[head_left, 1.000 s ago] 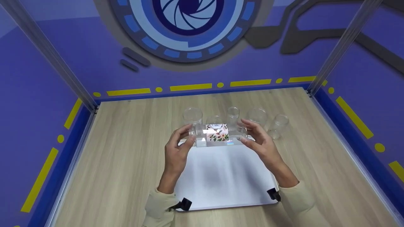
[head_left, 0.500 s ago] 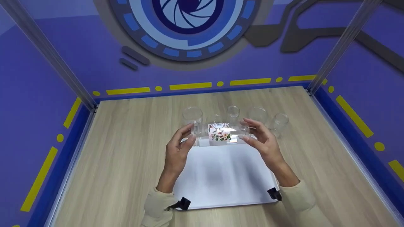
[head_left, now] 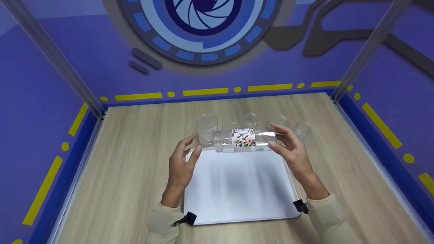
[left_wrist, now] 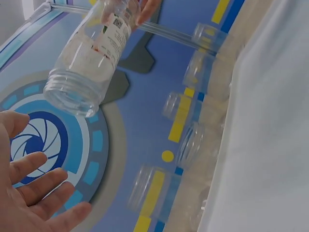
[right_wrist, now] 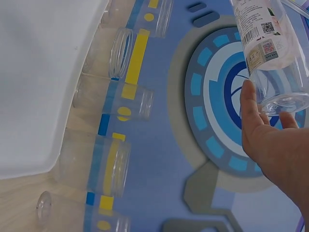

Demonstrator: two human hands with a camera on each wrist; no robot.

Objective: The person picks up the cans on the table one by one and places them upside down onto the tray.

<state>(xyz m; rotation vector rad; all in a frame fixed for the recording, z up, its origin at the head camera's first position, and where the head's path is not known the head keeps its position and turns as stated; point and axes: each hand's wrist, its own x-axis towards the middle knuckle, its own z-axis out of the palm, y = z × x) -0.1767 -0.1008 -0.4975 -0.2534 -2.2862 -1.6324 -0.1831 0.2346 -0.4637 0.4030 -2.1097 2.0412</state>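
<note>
A clear jar with a threaded, lidless mouth and a floral label (head_left: 243,138) is held sideways above the far edge of a white tray (head_left: 237,189). My right hand (head_left: 294,155) grips the jar's base end between thumb and fingers; the right wrist view shows the fingertips at the bottom of the clear jar (right_wrist: 282,77). Its mouth points left, toward my left hand (head_left: 181,166). That hand is apart from the jar, thumb and fingers spread, and in the left wrist view a gap separates the fingers (left_wrist: 50,179) from the threaded rim (left_wrist: 72,94).
Several clear glass vessels stand in a row behind the tray, among them a wide one at the left (head_left: 207,123), a narrow one (head_left: 251,119) and one at the right end (head_left: 302,128). Purple panels (head_left: 217,78) wall the wooden table (head_left: 135,162) at the back and sides.
My left hand has let go of the jar's mouth end and drawn back left. The right hand has carried the jar slightly to the right and up.
</note>
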